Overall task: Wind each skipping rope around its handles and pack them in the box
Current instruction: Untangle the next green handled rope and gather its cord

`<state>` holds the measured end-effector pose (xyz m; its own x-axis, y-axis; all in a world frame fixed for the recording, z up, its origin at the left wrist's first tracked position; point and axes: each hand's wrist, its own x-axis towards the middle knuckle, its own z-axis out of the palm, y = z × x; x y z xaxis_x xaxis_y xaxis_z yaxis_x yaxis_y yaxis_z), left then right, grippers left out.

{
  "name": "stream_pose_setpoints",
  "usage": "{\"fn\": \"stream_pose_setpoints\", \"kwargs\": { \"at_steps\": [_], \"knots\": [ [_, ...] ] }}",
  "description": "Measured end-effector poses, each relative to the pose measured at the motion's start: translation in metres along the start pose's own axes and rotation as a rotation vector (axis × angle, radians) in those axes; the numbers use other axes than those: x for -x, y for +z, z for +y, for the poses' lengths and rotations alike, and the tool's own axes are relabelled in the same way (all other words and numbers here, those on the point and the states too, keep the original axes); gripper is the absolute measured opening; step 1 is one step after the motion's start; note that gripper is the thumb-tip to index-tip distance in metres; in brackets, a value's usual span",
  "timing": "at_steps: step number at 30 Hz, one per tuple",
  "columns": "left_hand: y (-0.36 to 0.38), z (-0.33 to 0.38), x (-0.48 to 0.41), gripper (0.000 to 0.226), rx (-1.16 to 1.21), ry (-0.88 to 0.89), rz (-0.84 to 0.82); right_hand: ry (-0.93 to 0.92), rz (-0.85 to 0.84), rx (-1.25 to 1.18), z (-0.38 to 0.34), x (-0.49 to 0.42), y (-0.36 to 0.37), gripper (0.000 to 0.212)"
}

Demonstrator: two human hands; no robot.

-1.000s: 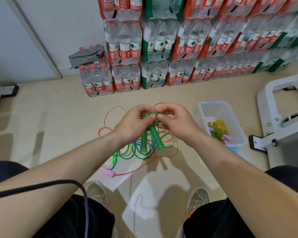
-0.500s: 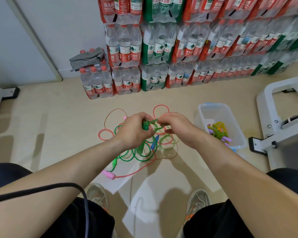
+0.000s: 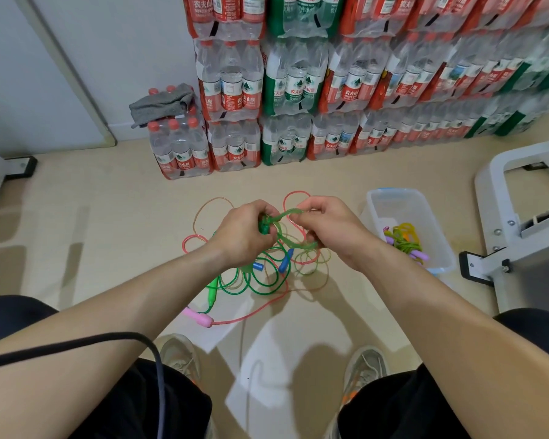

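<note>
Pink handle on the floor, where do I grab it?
Grab the pink handle round its middle, coming down from above. It is long and thin and lies flat on the floor, so your fingers can close across it. Its rope leaves the right end, so stay off that end.

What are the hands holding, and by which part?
One translucent green plastic skipping rope. The left hand grips its handle end, mostly hidden in the fist; the right hand pinches a loop of its cord.
</note>
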<state>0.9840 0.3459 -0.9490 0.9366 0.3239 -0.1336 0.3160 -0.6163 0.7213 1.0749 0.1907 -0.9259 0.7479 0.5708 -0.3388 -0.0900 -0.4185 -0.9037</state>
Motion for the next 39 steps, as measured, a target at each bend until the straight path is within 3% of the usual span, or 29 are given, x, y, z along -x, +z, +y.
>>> {"fn": "stream_pose_setpoints", "kwargs": {
  "at_steps": [4, 8, 15, 24, 29, 35, 37, 39],
  "knots": [
    [-0.001, -0.001, 0.003, 0.033, -0.024, 0.029, -0.037, -0.017, 0.030, 0.045, -0.001, -0.002, -0.002, 0.014],
    [-0.002, -0.005, 0.001, 0.035, 0.051, 0.018, -0.030, -0.014, 0.002, -0.166, -0.006, 0.002, -0.006, 0.007],
    [0.004, -0.008, 0.002, 0.039, 0.097, 0.049, -0.102, 0.067, 0.011, -0.270, -0.014, 0.007, -0.008, 0.010],
    [0.011, -0.004, 0.009, 0.036, 0.297, 0.000, -0.336, 0.102, 0.002, -0.440, -0.017, 0.006, -0.017, 0.012],
    [0.010, -0.005, 0.008, 0.032, 0.388, -0.087, -0.317, 0.128, 0.140, -0.246, -0.011, 0.001, -0.019, 0.005],
    [0.004, -0.003, 0.007, 0.027, 0.579, -0.222, -0.305, 0.259, 0.224, -0.277, -0.001, -0.003, -0.020, 0.014],
    [0.002, -0.005, 0.007, 0.027, 0.605, -0.254, -0.293, 0.190, 0.373, -0.038, 0.005, -0.004, -0.018, 0.029],
    [0.001, -0.007, 0.004, 0.028, 0.617, -0.273, -0.275, -0.036, 0.495, 0.147, 0.003, 0.003, -0.012, 0.021]
  ]
}}
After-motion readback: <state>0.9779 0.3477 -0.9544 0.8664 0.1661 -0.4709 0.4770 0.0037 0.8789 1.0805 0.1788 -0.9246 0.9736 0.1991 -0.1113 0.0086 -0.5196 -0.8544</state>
